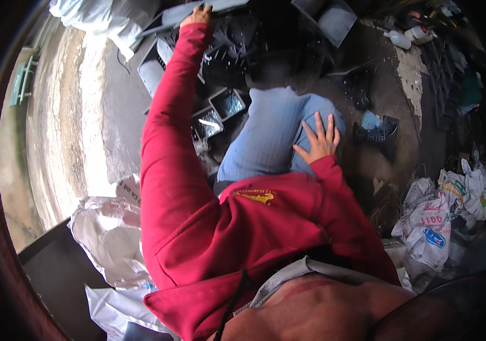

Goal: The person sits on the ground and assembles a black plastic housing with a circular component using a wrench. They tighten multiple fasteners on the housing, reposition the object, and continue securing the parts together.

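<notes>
My left arm, in a red sleeve, reaches to the far edge of the view. There my left hand (196, 16) is closed on the edge of a long grey panel (226, 5); its exact kind is not clear. Below it lies a dark pile of black plastic parts (229, 51). My right hand (321, 139) rests with spread fingers on my bent knee, in blue jeans (268, 133), and holds nothing. Left of the knee stand two small open black boxes, one a black box (227, 103) with shiny, clear material inside.
A grey angular part (334, 25) lies at the far right of the pile, with a white bottle (397, 39) beyond it. White plastic bags (430, 221) heap up at the right. More white sacks (109, 238) lie at the left, beside a dark panel (55, 278).
</notes>
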Action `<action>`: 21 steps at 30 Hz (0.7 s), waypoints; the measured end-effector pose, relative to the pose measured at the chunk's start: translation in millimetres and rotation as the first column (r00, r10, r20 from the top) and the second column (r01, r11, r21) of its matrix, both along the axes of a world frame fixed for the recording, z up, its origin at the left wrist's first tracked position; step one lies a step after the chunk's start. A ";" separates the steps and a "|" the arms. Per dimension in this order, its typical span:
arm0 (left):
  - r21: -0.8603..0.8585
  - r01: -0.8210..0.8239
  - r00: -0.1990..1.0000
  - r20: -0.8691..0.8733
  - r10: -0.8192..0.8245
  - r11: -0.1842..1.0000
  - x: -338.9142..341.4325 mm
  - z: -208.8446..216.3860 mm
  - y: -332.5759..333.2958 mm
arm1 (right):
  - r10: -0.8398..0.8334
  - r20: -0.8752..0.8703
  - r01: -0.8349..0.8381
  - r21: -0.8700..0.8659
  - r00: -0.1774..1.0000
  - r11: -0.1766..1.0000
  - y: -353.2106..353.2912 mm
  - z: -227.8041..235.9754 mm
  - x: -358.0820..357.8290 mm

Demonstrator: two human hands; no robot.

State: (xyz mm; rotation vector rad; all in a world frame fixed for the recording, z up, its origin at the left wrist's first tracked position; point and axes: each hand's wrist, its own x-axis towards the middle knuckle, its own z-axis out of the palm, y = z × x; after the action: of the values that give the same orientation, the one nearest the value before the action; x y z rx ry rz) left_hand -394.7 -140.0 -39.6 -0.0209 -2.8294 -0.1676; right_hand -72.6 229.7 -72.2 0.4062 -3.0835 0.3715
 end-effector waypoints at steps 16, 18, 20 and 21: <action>-0.006 -0.418 0.717 0.612 0.334 0.909 250.6 -180.6 10.5 | -0.008 -0.061 0.011 0.045 0.998 0.999 8.7 -13.0 -7.3; 0.429 -0.442 0.720 0.694 0.026 0.788 261.6 -144.3 35.1 | -0.024 -0.061 0.028 0.079 0.998 0.996 8.8 -15.4 -6.1; 0.543 -0.422 0.655 0.736 -0.169 0.726 293.0 -147.6 52.0 | -0.039 -0.045 0.043 0.090 0.998 0.995 4.7 -13.3 -5.0; 0.548 -0.425 0.626 0.753 -0.203 0.720 299.9 -149.1 59.7 | -0.053 -0.043 0.057 0.089 0.998 0.994 4.8 -14.1 -4.0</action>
State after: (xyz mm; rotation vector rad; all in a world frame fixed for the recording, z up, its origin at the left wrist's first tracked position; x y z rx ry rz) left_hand -94.8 -80.3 -188.7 0.5521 -3.3347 -1.5718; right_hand -76.6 234.5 -86.3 0.3254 -3.0724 0.2205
